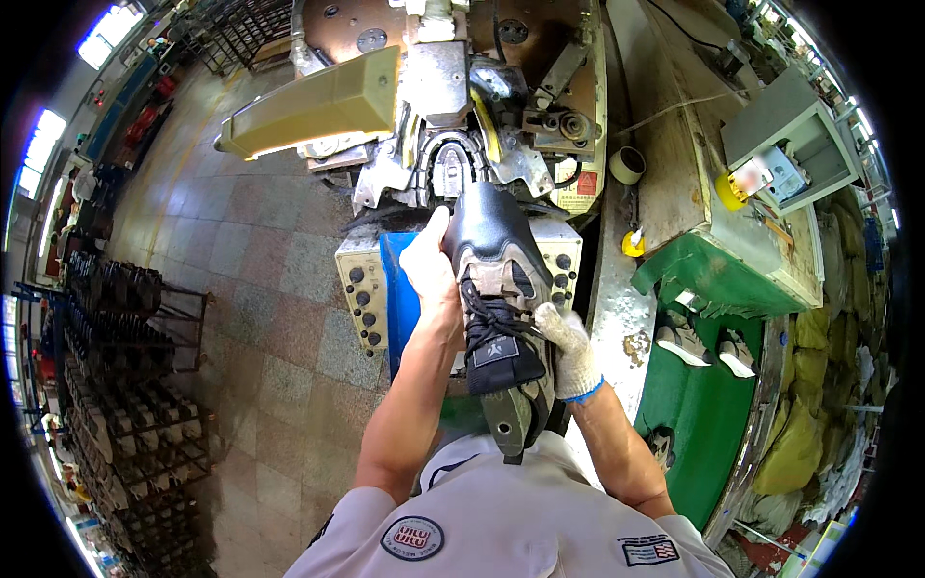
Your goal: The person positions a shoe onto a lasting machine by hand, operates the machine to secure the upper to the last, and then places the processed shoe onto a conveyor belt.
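Between my hands is a shoe upper (496, 279) stretched over a last, its black toe pointing away from me toward the machine's curved jaw (451, 166). Black laces and a dark tongue lie on top, and the dark heel end of the last (511, 424) sticks out near my chest. My bare left hand (431, 265) grips the upper's left side by the toe, thumb forward, other fingers mostly hidden. On the right side, farther back, my right hand (568, 352) in a white knitted glove with a blue cuff holds the upper; its fingertips are partly hidden.
Control boxes with black knobs (364, 299) flank a blue panel below the machine. A yellow-beige machine cover (313, 106) juts left. Several shoes (682, 339) lie on a green surface at right, below a bench (694, 183). Racks of shoe parts (125, 405) stand left.
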`<state>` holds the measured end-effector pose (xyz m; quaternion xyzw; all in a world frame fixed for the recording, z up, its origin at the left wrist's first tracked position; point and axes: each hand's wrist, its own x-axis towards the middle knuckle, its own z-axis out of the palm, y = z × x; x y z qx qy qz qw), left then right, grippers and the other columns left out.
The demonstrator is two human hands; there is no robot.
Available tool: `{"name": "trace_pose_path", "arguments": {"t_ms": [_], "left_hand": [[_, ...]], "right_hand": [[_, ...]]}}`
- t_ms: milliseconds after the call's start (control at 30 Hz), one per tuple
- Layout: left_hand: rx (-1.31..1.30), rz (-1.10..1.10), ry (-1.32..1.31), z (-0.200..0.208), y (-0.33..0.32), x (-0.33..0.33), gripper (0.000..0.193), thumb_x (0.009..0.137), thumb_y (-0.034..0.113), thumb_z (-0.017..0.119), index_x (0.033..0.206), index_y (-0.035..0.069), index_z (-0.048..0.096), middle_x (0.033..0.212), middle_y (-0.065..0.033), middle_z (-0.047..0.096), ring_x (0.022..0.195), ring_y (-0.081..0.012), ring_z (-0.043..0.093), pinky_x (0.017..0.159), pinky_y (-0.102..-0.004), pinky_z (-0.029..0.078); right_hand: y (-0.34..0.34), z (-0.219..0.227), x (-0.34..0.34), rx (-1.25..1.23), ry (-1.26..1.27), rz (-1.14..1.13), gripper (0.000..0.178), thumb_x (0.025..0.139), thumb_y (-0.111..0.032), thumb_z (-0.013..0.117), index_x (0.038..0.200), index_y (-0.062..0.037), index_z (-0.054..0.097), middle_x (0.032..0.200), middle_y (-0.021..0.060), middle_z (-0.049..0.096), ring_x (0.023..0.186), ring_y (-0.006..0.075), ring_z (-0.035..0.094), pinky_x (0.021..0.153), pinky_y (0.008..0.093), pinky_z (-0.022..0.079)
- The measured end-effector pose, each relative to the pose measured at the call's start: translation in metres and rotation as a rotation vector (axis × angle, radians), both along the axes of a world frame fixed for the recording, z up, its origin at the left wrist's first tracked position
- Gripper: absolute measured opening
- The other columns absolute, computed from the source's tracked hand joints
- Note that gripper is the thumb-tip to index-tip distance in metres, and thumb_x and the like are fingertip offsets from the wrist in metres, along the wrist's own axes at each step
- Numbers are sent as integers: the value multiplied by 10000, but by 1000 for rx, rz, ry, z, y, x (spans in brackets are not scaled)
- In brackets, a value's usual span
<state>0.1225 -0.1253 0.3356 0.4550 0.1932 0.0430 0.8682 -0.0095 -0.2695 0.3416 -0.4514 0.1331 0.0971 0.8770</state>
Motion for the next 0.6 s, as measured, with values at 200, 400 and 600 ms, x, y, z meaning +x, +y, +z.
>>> {"name": "trace_pose_path", "arguments": {"t_ms": [200,400,600], "left_hand": [[506,49,-251,-16,13,9,369,999,171,622,721,-67,580,654,16,491,635,-96,397,560,-310,357],[673,88,-306,-12,17,9,418,1006,209,617,717,-79,527,613,-2,443,613,-108,357,539,-332,339],[519,-240,-295,8,41,4,270,1011,247,622,1046,-10,696,839,-66,706,687,-110,635,649,-238,505]], "right_hand": [[8,-30,-15,199,-40,176,715,809,-211,822,1421,-5,513,1285,96,645,1089,206,641,947,359,538],[25,-16,-21,232,-89,102,883,796,-317,846,1506,-28,409,1365,124,615,1161,242,641,981,388,536],[23,45,-29,-135,-87,127,827,730,-119,850,1444,29,460,1313,126,643,1157,204,633,1018,357,502]]}}
